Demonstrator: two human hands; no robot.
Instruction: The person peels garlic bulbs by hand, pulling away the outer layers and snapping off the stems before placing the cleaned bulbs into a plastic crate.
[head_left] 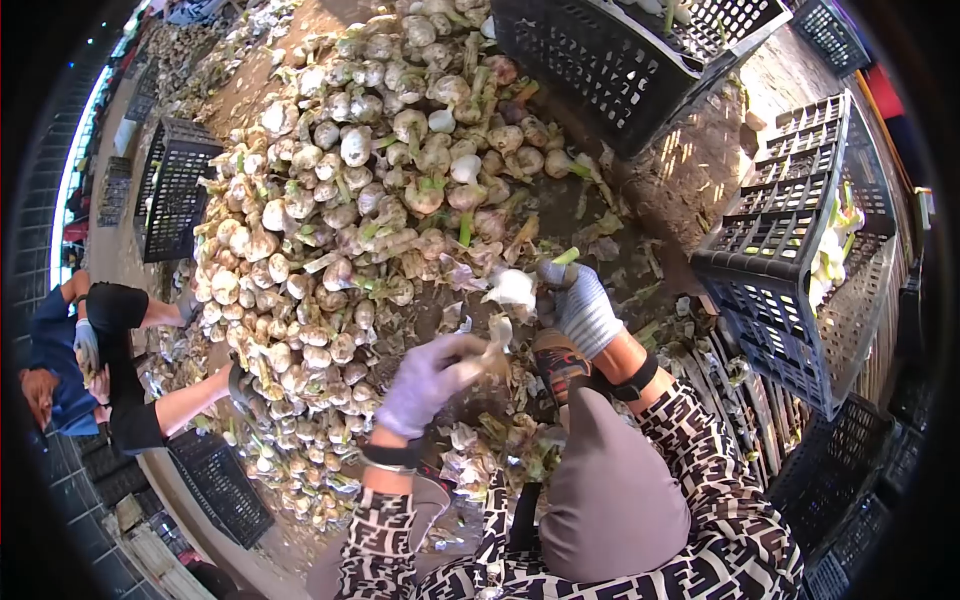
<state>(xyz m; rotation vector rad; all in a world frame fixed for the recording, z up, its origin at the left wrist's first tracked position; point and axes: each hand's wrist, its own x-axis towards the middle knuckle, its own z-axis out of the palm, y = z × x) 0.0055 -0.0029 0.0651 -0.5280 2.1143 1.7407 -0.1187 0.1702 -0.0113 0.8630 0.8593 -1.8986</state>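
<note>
A white, papery garlic bulb with a cut green stalk (515, 290) sits in the grip of the right hand (580, 310), gloved in grey knit, fingers clenched around it. Just left and below, the left hand (425, 385), in a lilac glove, pinches a strip of dry garlic skin (490, 352). Beyond both grips spreads a heap of unpeeled garlic bulbs (340, 220); right of the right grip stands a black slotted plastic crate (790, 270).
</note>
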